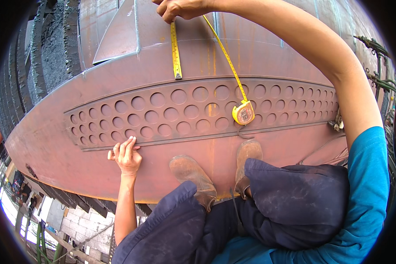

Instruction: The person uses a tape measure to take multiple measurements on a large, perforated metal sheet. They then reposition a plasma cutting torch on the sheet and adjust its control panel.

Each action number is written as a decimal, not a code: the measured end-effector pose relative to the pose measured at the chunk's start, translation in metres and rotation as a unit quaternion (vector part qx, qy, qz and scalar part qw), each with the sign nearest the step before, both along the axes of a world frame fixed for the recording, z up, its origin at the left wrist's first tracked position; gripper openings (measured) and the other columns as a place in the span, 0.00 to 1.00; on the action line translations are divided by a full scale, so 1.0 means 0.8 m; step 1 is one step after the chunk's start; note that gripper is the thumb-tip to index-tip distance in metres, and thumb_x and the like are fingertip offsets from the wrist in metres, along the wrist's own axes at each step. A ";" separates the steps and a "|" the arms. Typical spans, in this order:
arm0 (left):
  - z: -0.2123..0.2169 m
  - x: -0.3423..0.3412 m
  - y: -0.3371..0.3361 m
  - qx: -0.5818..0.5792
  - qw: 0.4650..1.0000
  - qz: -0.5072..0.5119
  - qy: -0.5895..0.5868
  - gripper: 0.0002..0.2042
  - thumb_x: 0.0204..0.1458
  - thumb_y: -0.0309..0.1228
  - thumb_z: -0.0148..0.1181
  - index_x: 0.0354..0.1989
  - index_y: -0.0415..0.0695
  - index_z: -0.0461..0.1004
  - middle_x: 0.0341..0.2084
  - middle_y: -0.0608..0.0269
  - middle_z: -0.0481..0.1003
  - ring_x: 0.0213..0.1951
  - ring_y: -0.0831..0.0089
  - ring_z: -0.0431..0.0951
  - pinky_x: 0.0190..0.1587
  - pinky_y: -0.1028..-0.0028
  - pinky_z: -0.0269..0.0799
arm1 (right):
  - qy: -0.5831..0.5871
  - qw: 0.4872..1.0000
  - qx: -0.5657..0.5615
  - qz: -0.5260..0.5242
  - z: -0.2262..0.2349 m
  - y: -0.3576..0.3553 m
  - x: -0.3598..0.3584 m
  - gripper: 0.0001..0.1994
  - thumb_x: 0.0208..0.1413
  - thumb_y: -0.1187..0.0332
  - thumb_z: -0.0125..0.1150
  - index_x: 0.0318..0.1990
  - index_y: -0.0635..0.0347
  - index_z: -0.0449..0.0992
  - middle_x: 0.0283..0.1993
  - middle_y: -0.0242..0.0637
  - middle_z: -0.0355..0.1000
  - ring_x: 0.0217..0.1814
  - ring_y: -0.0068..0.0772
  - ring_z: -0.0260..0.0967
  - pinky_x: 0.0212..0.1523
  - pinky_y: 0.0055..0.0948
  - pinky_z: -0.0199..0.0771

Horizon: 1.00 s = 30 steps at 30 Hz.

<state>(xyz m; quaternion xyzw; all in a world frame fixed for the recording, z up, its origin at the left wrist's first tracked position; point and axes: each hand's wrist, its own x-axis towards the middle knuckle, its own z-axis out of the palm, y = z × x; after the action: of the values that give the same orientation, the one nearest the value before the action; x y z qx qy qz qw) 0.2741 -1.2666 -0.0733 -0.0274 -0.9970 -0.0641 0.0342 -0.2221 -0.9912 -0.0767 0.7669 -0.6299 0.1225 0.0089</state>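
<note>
My right hand (pixel 180 9) reaches to the top of the view, its fingers closed on the yellow blade of a tape measure. A short length of blade (pixel 175 50) hangs from the fist, its grey end near the upper edge of a perforated strip (pixel 160 115). Another stretch runs from the hand down to the yellow case (pixel 243 113), which lies on the strip with a dark cord loop below. My left hand (pixel 126 157) rests its fingertips at the strip's lower edge, fingers partly bent and apart, with nothing visible in them. Rows of round holes cover the strip.
My brown boots (pixel 192 176) stand on the curved reddish-brown metal surface (pixel 53 145). A raised triangular plate (pixel 119 37) lies at upper left. Dark ribbed beams (pixel 37 53) stand beyond the left edge. Cables and turnbuckle-like fittings (pixel 376 46) line the right. Paving (pixel 81 226) shows far below.
</note>
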 end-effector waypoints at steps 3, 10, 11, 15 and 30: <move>0.000 0.002 -0.001 -0.008 1.000 0.003 -0.004 0.19 0.44 0.26 0.69 0.46 0.59 0.85 0.44 0.87 0.82 0.49 0.73 0.73 0.58 0.62 0.49 | 0.011 1.000 -0.008 0.000 -0.001 0.001 0.000 0.06 0.47 0.70 0.64 0.24 0.42 0.81 0.32 0.20 0.78 0.48 0.32 0.71 0.61 0.48 0.63; 0.002 0.007 -0.011 -0.042 0.999 -0.026 -0.006 0.20 0.47 0.27 0.69 0.50 0.62 0.84 0.47 0.89 0.82 0.51 0.73 0.72 0.60 0.62 0.48 | 0.012 1.000 0.009 -0.007 0.002 0.004 0.002 0.06 0.47 0.70 0.64 0.25 0.42 0.83 0.32 0.20 0.78 0.49 0.32 0.71 0.63 0.48 0.62; 0.001 0.008 -0.012 -0.040 0.999 -0.027 -0.007 0.20 0.47 0.27 0.69 0.50 0.62 0.84 0.47 0.89 0.82 0.51 0.73 0.72 0.60 0.62 0.48 | 0.012 1.000 0.007 -0.008 0.002 0.004 0.002 0.06 0.47 0.70 0.64 0.25 0.42 0.83 0.32 0.20 0.78 0.49 0.32 0.71 0.63 0.48 0.62; -0.005 0.011 -0.016 -0.032 0.999 -0.027 -0.009 0.21 0.47 0.27 0.69 0.51 0.61 0.85 0.48 0.88 0.82 0.51 0.73 0.72 0.60 0.62 0.48 | 0.018 1.000 -0.003 -0.008 0.001 0.006 0.002 0.06 0.47 0.70 0.65 0.25 0.42 0.83 0.32 0.20 0.77 0.49 0.32 0.71 0.63 0.48 0.62; -0.007 0.012 -0.009 -0.004 1.000 -0.002 -0.008 0.22 0.45 0.24 0.69 0.50 0.61 0.85 0.47 0.87 0.82 0.50 0.72 0.72 0.60 0.62 0.48 | 0.012 1.000 0.006 -0.016 0.003 0.005 0.004 0.06 0.48 0.71 0.65 0.25 0.43 0.83 0.32 0.22 0.79 0.48 0.33 0.72 0.64 0.48 0.63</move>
<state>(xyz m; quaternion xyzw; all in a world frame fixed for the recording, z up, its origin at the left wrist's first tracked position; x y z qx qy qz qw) 0.2840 -1.2737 -0.0788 -0.0291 -0.9974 -0.0604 0.0263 -0.2186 -0.9868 -0.0745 0.7579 -0.6429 0.1094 0.0134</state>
